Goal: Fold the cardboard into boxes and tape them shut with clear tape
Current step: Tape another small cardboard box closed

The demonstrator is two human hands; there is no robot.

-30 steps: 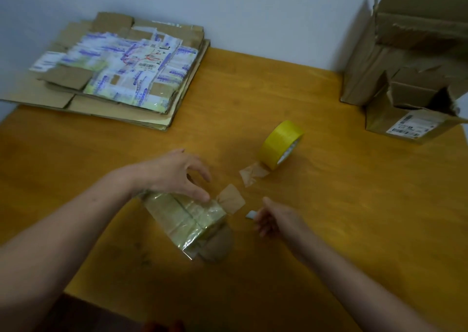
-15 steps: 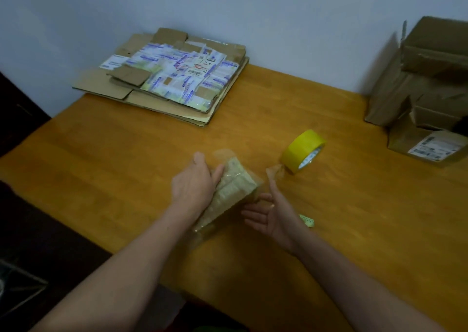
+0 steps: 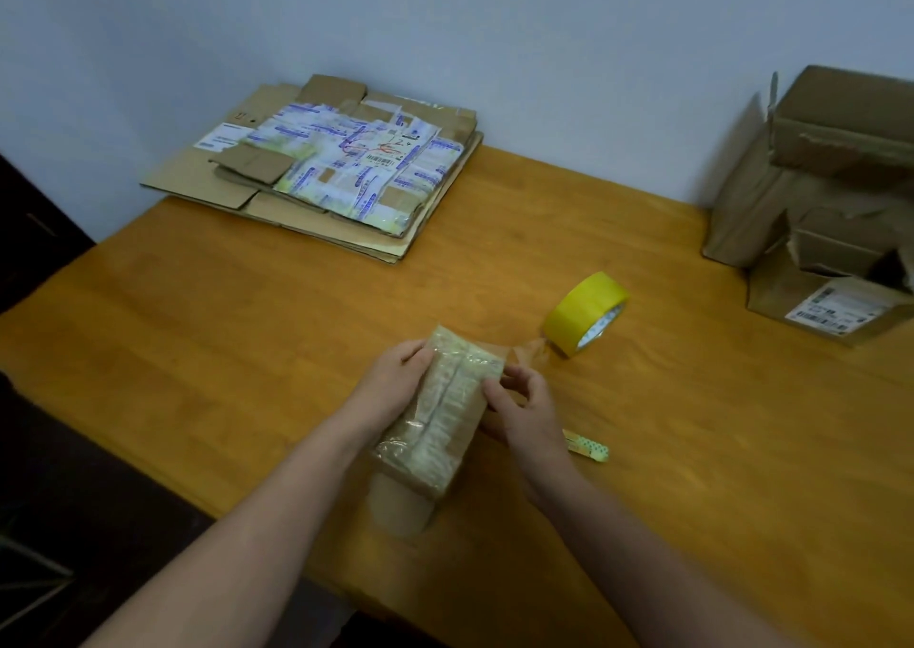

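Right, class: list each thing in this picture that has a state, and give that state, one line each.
small box: held, top taped over, near flap sticking out.
left hand: holds the box's left side.
right hand: grips its right edge.
tape roll: standing on edge, end loose.
cardboard stack: flat, unfolded.
boxes at right: flaps open.

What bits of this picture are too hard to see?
Head view:
- Writing on the flat cardboard pile: too small, blurry.
- Big boxes: cut off by the right edge.
- Dotted thing: half hidden by the right hand.
- What the right hand pinches at the small box: hidden by its fingers.
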